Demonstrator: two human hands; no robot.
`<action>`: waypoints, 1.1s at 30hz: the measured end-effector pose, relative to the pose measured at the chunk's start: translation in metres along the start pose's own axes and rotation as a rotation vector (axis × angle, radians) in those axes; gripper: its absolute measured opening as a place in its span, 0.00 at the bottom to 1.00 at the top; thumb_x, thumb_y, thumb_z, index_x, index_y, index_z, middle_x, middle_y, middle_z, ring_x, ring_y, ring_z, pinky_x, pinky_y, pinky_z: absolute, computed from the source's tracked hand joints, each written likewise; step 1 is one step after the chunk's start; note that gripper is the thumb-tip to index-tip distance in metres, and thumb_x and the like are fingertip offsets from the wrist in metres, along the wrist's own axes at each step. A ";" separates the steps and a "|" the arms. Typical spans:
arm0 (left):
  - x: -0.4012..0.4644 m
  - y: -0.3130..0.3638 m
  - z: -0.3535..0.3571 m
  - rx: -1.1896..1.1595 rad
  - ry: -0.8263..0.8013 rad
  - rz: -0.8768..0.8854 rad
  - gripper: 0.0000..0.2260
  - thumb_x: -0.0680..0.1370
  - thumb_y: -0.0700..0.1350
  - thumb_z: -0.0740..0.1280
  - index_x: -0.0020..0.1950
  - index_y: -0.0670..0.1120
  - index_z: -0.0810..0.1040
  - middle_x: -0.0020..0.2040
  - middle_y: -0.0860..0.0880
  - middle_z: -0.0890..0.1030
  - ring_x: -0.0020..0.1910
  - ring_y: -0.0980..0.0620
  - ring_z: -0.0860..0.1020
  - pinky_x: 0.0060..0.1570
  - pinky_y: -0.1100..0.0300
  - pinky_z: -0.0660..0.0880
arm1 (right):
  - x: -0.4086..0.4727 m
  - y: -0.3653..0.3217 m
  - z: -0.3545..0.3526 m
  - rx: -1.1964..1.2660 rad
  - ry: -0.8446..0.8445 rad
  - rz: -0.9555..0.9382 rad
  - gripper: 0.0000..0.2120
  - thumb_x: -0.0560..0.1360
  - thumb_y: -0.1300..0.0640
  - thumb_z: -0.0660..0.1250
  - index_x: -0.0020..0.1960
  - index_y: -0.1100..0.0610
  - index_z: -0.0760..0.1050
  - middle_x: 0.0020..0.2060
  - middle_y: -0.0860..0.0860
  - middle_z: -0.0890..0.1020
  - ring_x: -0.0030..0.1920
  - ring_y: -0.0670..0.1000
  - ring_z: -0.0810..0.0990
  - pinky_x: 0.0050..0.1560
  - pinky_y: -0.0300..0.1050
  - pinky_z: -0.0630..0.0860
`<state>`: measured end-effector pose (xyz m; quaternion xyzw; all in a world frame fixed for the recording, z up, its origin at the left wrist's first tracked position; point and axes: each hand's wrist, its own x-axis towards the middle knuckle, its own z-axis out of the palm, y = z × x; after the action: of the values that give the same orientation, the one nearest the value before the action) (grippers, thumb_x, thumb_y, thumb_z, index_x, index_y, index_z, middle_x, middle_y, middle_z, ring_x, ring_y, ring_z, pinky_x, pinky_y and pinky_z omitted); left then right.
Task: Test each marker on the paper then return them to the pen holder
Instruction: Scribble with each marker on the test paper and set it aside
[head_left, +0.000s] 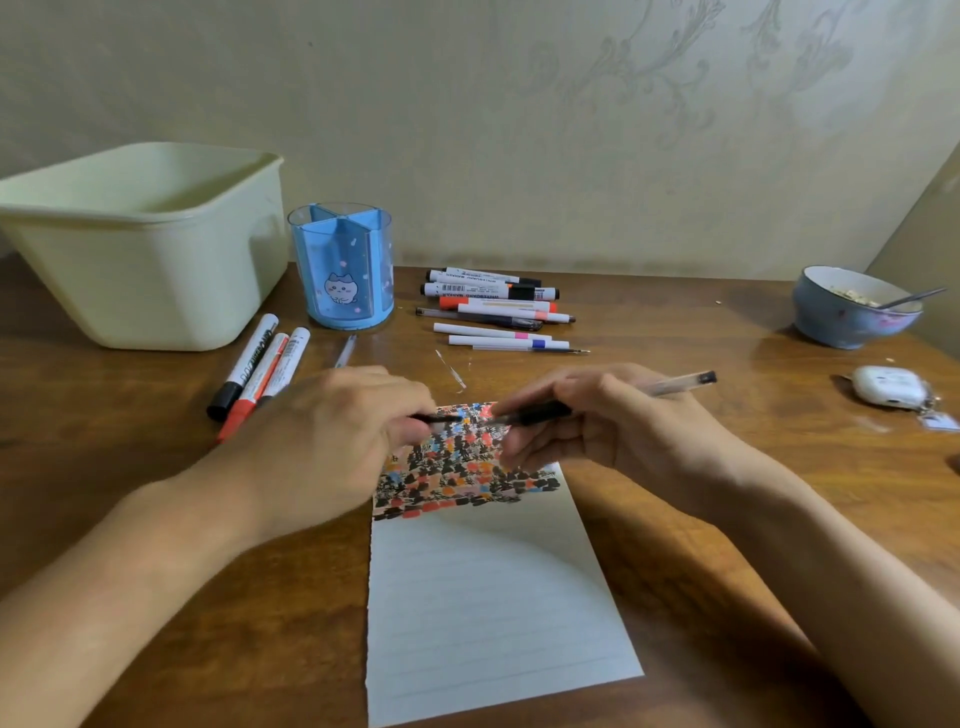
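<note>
Between my two grips, over scribbled top of paper (488, 597): right hand (613, 421) pinches clear pen (597, 402) — left hand (337, 431) pinches its black cap (439, 417), apparently apart. Pen holder (343, 265) beyond left grip, seemingly empty — return pending, I judge.

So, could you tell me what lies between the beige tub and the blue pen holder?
Nothing; the head view shows the beige tub right beside the pen holder.
</note>
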<state>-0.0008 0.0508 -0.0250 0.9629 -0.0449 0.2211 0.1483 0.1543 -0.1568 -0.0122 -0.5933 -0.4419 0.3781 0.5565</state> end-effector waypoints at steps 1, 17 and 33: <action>0.000 -0.005 -0.004 -0.038 0.007 -0.060 0.13 0.78 0.57 0.55 0.47 0.56 0.77 0.38 0.61 0.76 0.40 0.59 0.74 0.38 0.58 0.71 | -0.001 -0.002 -0.004 -0.005 0.062 -0.007 0.20 0.82 0.55 0.54 0.60 0.64 0.80 0.51 0.63 0.85 0.54 0.62 0.84 0.56 0.50 0.81; -0.005 -0.010 0.007 0.092 -0.081 -0.183 0.05 0.80 0.56 0.58 0.54 0.60 0.64 0.45 0.59 0.71 0.51 0.62 0.69 0.43 0.66 0.65 | 0.005 0.011 -0.009 -0.258 0.135 0.056 0.13 0.68 0.55 0.74 0.49 0.62 0.81 0.42 0.58 0.86 0.43 0.58 0.85 0.41 0.46 0.83; -0.004 -0.027 0.013 0.322 -0.185 -0.291 0.20 0.77 0.65 0.49 0.67 0.66 0.66 0.46 0.59 0.70 0.53 0.56 0.64 0.59 0.54 0.62 | 0.007 0.017 0.008 -0.635 0.274 -0.028 0.06 0.75 0.60 0.73 0.45 0.49 0.81 0.38 0.46 0.85 0.39 0.45 0.85 0.43 0.41 0.83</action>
<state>0.0050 0.0722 -0.0449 0.9866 0.1166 0.1126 0.0186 0.1509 -0.1471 -0.0301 -0.7759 -0.4670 0.1308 0.4035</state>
